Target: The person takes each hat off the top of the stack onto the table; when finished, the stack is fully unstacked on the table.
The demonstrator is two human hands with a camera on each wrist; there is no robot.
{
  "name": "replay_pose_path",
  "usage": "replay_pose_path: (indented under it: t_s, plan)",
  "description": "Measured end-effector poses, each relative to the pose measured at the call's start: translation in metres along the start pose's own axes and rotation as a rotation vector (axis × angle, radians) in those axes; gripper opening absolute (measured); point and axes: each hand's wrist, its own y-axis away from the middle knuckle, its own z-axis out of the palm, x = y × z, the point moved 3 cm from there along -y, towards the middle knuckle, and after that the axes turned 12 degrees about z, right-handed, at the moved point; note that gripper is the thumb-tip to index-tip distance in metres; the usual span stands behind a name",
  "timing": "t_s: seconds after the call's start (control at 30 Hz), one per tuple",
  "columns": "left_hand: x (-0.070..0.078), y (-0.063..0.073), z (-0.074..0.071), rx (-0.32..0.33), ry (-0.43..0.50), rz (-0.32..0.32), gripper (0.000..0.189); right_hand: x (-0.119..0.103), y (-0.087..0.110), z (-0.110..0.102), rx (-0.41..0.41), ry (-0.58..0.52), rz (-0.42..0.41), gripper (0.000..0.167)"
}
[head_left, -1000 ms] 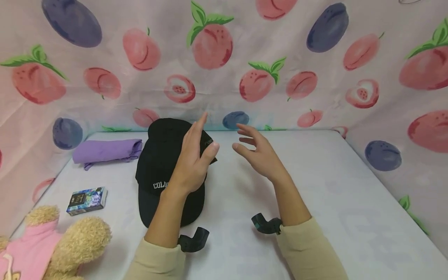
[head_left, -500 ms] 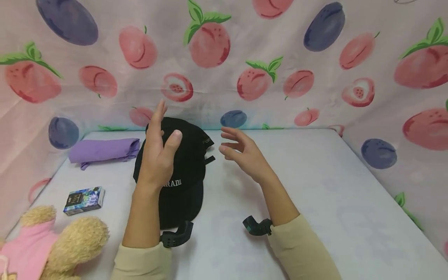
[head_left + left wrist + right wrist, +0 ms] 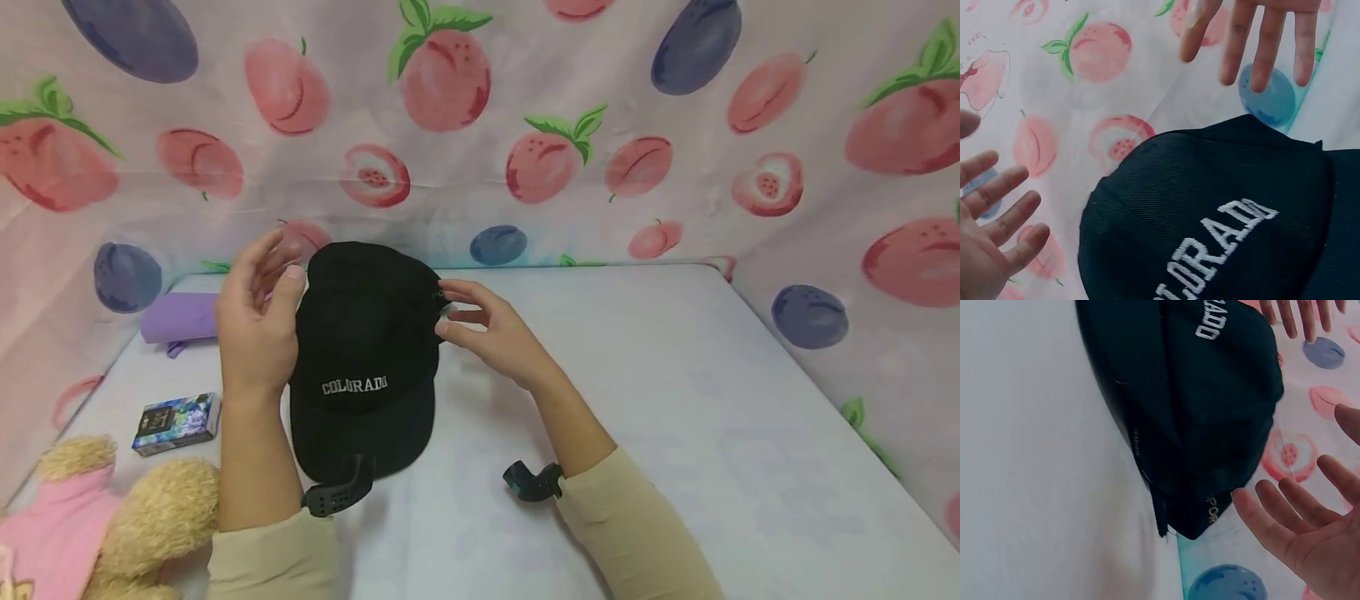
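Observation:
A black cap [image 3: 360, 333] with white "COLORADO" lettering lies between my hands, brim toward me. My left hand [image 3: 258, 325] is at its left side, fingers loosely bent and palm turned inward. On the other side, my right hand [image 3: 495, 333] has its fingertips right at the cap's back strap edge. From the left wrist, the left hand [image 3: 991, 225] shows with spread fingers apart from the cap [image 3: 1210, 206]. In the right wrist view, the right hand [image 3: 1310, 531] is spread, its index fingertip overlapping the cap's edge [image 3: 1222, 425]. Neither hand grips anything.
Behind the left hand lies a folded purple cloth [image 3: 176, 317]. A small blue patterned box [image 3: 176, 423] and a plush toy in pink [image 3: 67, 525] stand at the left. A fruit-print curtain [image 3: 585, 83] encloses the white table [image 3: 675, 433] at the back and sides.
My left hand has moved left, from over the cap to its left side, uncovering the lettering. The right hand has shifted left to the cap's right edge. The cap looks unmoved.

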Motion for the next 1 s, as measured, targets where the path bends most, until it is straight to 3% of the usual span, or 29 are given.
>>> replay_pose_path:
  t_s: [0.3, 0.5, 0.6, 0.67, 1.0]
  plan:
    - [-0.026, 0.003, 0.001, 0.060, -0.094, -0.149, 0.036, 0.007, -0.004, 0.011, -0.026, 0.050, 0.060, 0.061]
    - [-0.047, 0.008, -0.010, 0.022, -0.261, -0.401, 0.043, 0.015, -0.009, 0.023, -0.065, 0.056, 0.083, 0.062]
    - [-0.056, 0.012, -0.014, -0.036, -0.313, -0.518, 0.051, 0.018, -0.009, 0.027, -0.079, 0.033, 0.107, 0.063]
    - [-0.058, 0.013, -0.016, -0.093, -0.305, -0.562, 0.058, 0.018, -0.009, 0.028, -0.086, 0.003, 0.129, 0.064]
    - [-0.060, 0.016, -0.017, -0.461, -0.198, -0.621, 0.080, 0.021, -0.011, 0.033, -0.109, -0.053, 0.181, 0.070]
